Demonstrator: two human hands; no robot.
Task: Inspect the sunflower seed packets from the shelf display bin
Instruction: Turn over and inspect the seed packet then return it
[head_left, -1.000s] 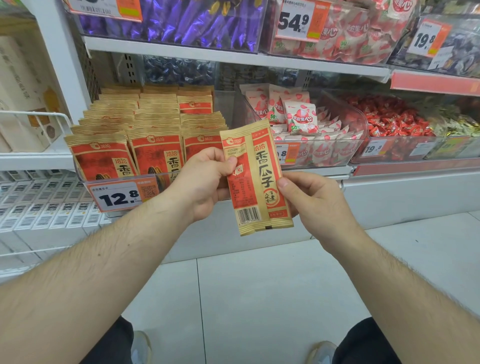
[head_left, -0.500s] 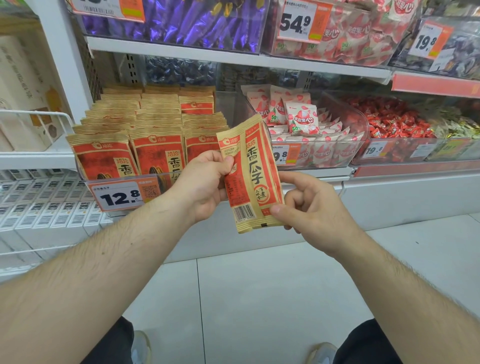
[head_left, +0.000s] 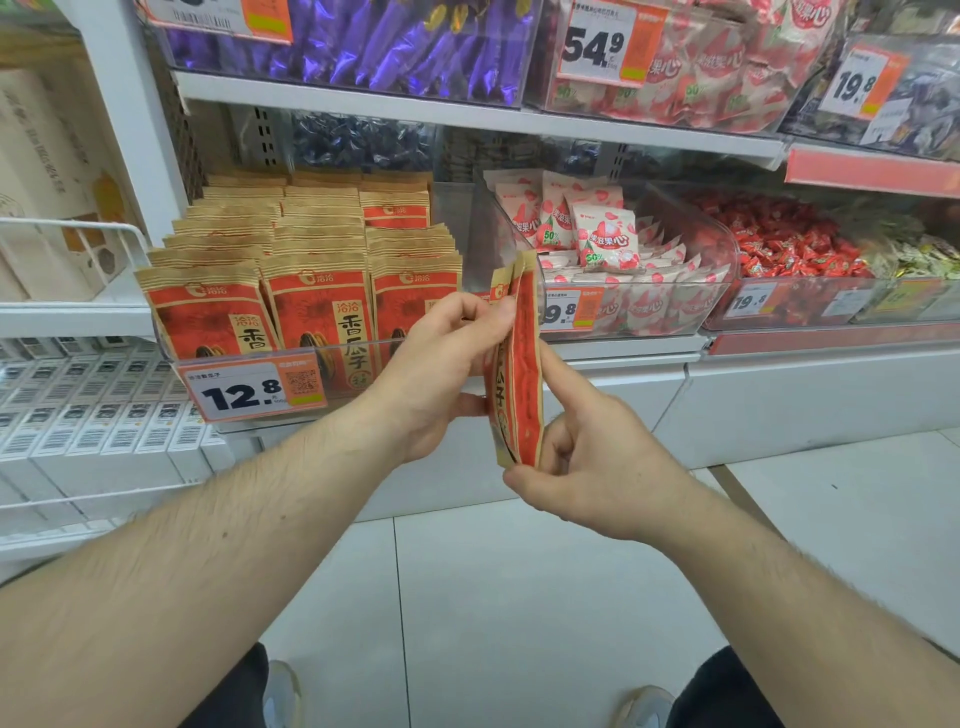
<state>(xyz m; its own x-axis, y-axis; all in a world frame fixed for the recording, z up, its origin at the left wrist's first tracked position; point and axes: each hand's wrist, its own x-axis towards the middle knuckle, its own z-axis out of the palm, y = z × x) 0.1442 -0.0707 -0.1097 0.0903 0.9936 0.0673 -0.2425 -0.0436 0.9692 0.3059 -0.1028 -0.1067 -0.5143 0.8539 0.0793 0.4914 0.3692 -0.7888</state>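
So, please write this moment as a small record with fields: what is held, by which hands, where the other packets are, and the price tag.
held item: sunflower seed packet, upright, turned nearly edge-on to the camera
left hand: grips the packet's upper part
right hand: pinches the packet's lower end
other packets: rows standing in the clear display bin, behind the left hand
price tag: 12.8, on the bin front
neighbour bin: pink and white packets

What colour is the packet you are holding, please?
Red with tan-gold edges; the packet, held by both hands, shows best in the head view.
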